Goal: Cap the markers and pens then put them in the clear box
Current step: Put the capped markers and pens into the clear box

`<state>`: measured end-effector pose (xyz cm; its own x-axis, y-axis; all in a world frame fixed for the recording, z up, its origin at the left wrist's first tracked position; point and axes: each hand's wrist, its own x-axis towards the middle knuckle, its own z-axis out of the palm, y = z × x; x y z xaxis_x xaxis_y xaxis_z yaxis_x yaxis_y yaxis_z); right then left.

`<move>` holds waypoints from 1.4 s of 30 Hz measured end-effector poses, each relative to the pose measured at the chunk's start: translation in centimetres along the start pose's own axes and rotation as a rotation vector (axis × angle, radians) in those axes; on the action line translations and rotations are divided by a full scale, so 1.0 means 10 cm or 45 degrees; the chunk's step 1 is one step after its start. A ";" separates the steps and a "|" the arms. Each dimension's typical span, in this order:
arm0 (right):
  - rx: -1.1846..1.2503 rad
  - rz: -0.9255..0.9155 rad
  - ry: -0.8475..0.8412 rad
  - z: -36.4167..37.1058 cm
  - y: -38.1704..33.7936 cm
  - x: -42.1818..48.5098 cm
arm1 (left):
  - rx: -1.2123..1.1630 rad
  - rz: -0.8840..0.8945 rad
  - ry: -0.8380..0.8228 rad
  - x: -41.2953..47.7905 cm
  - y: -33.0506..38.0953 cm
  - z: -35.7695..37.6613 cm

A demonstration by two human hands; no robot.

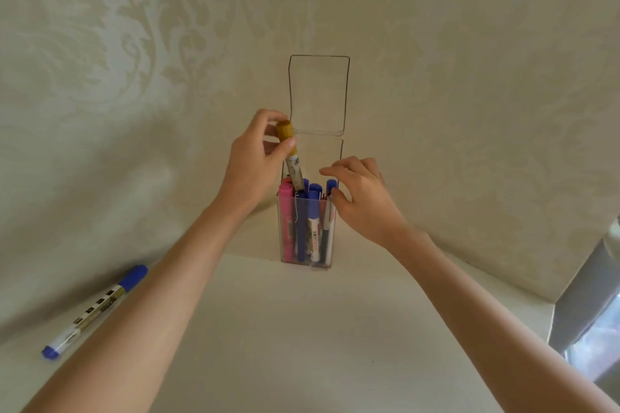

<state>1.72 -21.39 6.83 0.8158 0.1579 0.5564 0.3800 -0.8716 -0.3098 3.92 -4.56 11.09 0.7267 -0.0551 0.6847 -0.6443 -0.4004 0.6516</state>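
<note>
A tall clear box [303,263] stands upright at the back of the white surface, its hinged lid [318,94] flipped up against the wall. Inside stand several capped markers, pink [286,211] and blue [312,208] among them. My left hand [258,161] pinches a gold-capped marker [291,157] near its cap, its lower end dipping into the box at the left. My right hand [362,198] rests with fingers apart at the box's right top edge, touching the rim. A blue-capped marker [95,310] lies on the surface at the far left.
A patterned cream wall rises right behind the box. A grey, shiny object [590,318] juts in at the right edge. The white surface spreads out in front of the box between my forearms.
</note>
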 end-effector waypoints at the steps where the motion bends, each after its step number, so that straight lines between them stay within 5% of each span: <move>1: -0.003 -0.007 0.005 0.00 0.00 0.00 | 0.037 -0.009 -0.059 -0.02 -0.03 0.02; 10: 0.051 0.001 0.101 0.05 -0.03 -0.03 | 0.804 0.146 -0.225 -0.17 -0.42 0.17; 16: 0.147 -0.037 0.152 0.10 -0.16 -0.12 | 0.406 -0.037 -0.216 -0.50 -0.48 -0.11; 19: 0.261 -0.137 0.175 0.24 -0.39 -0.23 | 0.475 -0.181 -0.274 -0.77 -0.61 -0.57; 25: 0.279 -0.221 -0.150 0.69 -0.94 -0.41 | 0.679 -0.575 -0.134 -1.31 -1.04 -1.52; 33: 0.414 0.056 -0.479 1.17 -1.32 -0.57 | 1.138 -0.908 -0.179 -1.70 -1.34 -1.77; 35: 0.473 0.114 -0.469 1.18 -1.35 -0.58 | 0.931 -0.821 -0.073 -1.71 -1.29 -1.71; 38: 0.951 0.412 -0.432 1.07 -1.41 -0.56 | 0.310 -0.701 -0.082 -1.68 -1.03 -1.53; 42: 1.389 0.559 -0.274 0.86 -1.32 -0.56 | 0.074 -0.580 -0.226 -1.62 -0.77 -1.18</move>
<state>-4.10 -6.76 1.23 0.9852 0.1106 0.1309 0.1354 -0.0336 -0.9902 -5.70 10.24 -1.16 0.9641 -0.0154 0.2652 -0.2410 -0.4703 0.8489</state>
